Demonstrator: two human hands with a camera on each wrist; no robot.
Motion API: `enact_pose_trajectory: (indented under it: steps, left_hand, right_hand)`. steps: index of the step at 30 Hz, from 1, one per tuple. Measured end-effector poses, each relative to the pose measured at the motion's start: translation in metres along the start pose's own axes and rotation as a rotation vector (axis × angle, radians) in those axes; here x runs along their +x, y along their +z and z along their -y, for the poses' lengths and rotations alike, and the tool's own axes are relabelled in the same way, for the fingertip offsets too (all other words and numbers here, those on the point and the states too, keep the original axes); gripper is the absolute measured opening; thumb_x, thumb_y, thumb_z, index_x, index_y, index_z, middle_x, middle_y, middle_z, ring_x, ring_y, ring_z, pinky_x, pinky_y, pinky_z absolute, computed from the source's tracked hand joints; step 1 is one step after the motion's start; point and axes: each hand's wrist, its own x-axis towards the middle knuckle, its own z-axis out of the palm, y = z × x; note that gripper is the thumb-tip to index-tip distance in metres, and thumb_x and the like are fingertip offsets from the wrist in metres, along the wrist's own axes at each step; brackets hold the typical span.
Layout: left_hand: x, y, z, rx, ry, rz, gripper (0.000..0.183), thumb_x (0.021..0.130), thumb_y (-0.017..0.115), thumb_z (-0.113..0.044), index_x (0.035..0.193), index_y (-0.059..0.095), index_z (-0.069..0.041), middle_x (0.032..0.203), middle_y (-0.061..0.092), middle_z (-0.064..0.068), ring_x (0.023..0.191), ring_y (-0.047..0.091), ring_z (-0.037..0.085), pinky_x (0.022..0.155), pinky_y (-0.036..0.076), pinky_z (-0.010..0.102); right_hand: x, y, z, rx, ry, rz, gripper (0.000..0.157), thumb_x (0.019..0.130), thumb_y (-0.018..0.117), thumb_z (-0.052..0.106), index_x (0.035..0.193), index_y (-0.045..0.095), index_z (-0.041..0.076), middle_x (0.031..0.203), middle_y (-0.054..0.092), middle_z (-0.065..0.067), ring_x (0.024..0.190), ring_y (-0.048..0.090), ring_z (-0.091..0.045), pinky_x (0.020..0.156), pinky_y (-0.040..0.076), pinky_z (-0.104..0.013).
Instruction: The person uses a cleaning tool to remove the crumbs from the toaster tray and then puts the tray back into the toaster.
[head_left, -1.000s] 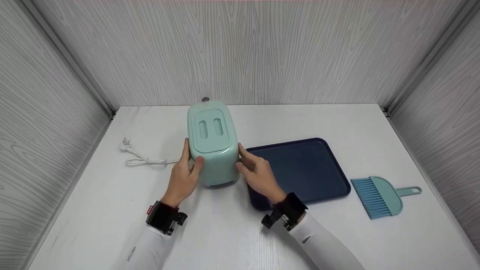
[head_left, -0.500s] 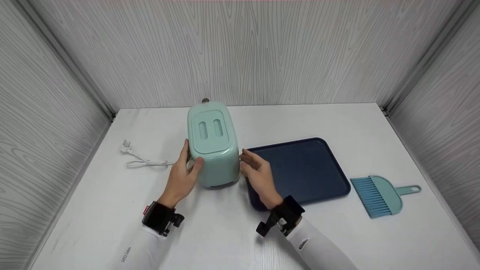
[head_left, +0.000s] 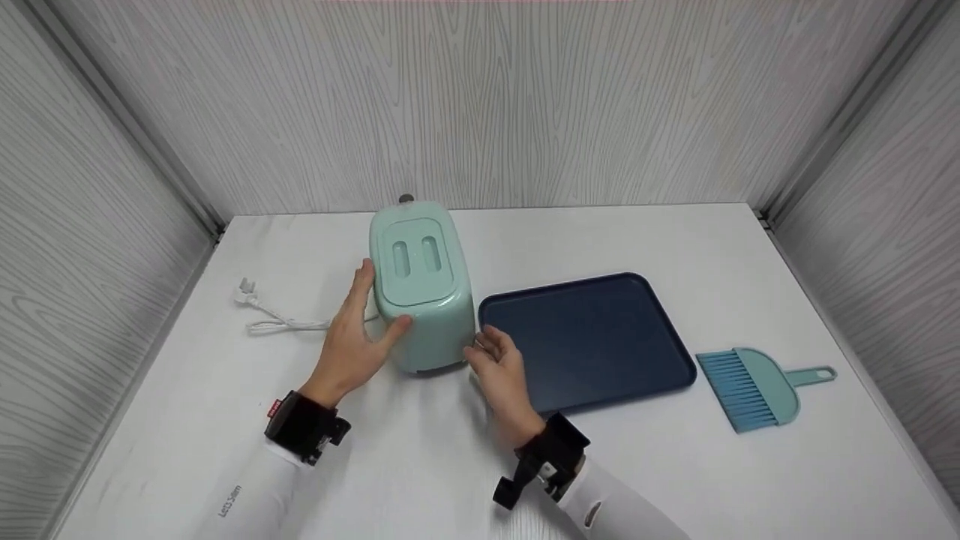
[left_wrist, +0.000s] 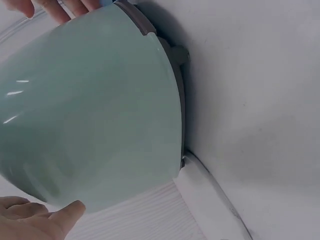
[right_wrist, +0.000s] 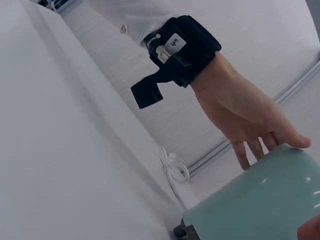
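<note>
As the loosely curled, empty right hand draws back, the left hand, fingers spread, touches the glossy, boxy mint-green toaster, grip seemingly loosened.

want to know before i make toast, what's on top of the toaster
On top of the toaster is a mint-green lid with two oblong recesses. Whatever lies beneath the lid is covered and cannot be seen.
</note>
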Motion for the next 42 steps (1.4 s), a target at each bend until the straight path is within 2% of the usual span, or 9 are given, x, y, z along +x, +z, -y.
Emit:
enact_pose_trajectory:
  steps: [2,5,11,15,20,26,29,36,42]
  left_hand:
    - [0.002,-0.002,-0.002,0.02,0.042,-0.01,0.094,0.096,0.074,-0.043,0.164,0.022,-0.005,0.172,0.015,0.008,0.16,0.01,0.027,0.127,0.018,0.054]
    - [0.004,-0.003,-0.006,0.05,0.118,-0.015,0.089,0.093,0.077,-0.042,0.16,0.033,-0.003,0.17,0.022,0.006,0.159,0.012,0.026,0.127,0.021,0.053]
    - [0.007,-0.002,-0.006,0.101,0.26,-0.017,0.071,0.091,0.081,-0.036,0.151,0.053,-0.008,0.164,0.037,0.009,0.157,0.021,0.031,0.124,0.03,0.053]
    - [0.009,-0.001,-0.005,0.115,0.314,-0.022,0.063,0.091,0.082,-0.032,0.145,0.061,-0.009,0.16,0.044,0.011,0.156,0.025,0.034,0.122,0.033,0.054]
    - [0.01,0.0,-0.005,0.12,0.317,-0.022,0.06,0.09,0.083,-0.032,0.142,0.064,-0.011,0.156,0.05,0.009,0.155,0.028,0.033,0.122,0.034,0.054]
    - [0.009,0.001,-0.003,0.127,0.315,-0.024,0.06,0.089,0.083,-0.033,0.142,0.064,-0.013,0.155,0.052,0.006,0.155,0.029,0.031,0.122,0.034,0.053]
    - [0.009,0.002,-0.003,0.124,0.316,-0.031,0.06,0.089,0.084,-0.032,0.142,0.065,-0.013,0.155,0.053,0.006,0.155,0.029,0.031,0.121,0.034,0.053]
    - [0.009,0.003,-0.003,0.128,0.322,-0.03,0.06,0.089,0.084,-0.033,0.142,0.065,-0.013,0.155,0.052,0.007,0.155,0.029,0.032,0.121,0.034,0.054]
    - [0.007,0.004,-0.003,0.142,0.332,-0.039,0.06,0.089,0.084,-0.033,0.142,0.064,-0.013,0.155,0.053,0.007,0.154,0.03,0.033,0.121,0.034,0.054]
  right_hand:
    - [-0.001,0.004,-0.004,0.042,0.026,-0.013,0.067,0.101,0.059,0.008,0.157,0.026,-0.008,0.158,0.036,-0.029,0.148,0.037,-0.038,0.12,0.038,-0.049]
    - [-0.003,0.008,-0.009,0.081,0.049,-0.03,0.068,0.1,0.059,0.008,0.157,0.024,-0.01,0.157,0.035,-0.03,0.148,0.036,-0.039,0.119,0.038,-0.049]
    - [-0.004,0.015,-0.017,0.111,0.105,-0.043,0.07,0.1,0.058,0.009,0.156,0.021,-0.013,0.154,0.036,-0.031,0.142,0.043,-0.039,0.117,0.042,-0.045]
    - [-0.004,0.018,-0.024,0.171,0.17,-0.021,0.069,0.099,0.058,0.008,0.155,0.024,-0.014,0.148,0.043,-0.028,0.137,0.05,-0.034,0.115,0.045,-0.042]
    - [0.0,0.024,-0.033,0.284,0.206,-0.011,0.06,0.102,0.053,0.003,0.151,0.028,-0.018,0.14,0.047,-0.03,0.125,0.057,-0.031,0.113,0.046,-0.043]
    - [0.002,0.029,-0.036,0.369,0.264,0.007,0.057,0.107,0.046,0.003,0.153,0.021,-0.02,0.148,0.04,-0.036,0.137,0.05,-0.041,0.114,0.046,-0.042]
    - [0.004,0.033,-0.036,0.39,0.285,0.024,0.055,0.107,0.045,0.004,0.153,0.022,-0.019,0.146,0.044,-0.035,0.136,0.052,-0.04,0.114,0.046,-0.041]
    - [0.011,0.037,-0.044,0.361,0.285,0.006,0.043,0.107,0.042,-0.002,0.146,0.036,-0.019,0.12,0.062,-0.024,0.11,0.066,-0.024,0.105,0.054,-0.037]
    - [0.009,0.035,-0.049,0.335,0.265,0.003,0.037,0.106,0.041,-0.003,0.14,0.042,-0.018,0.123,0.064,-0.024,0.112,0.069,-0.025,0.101,0.056,-0.034]
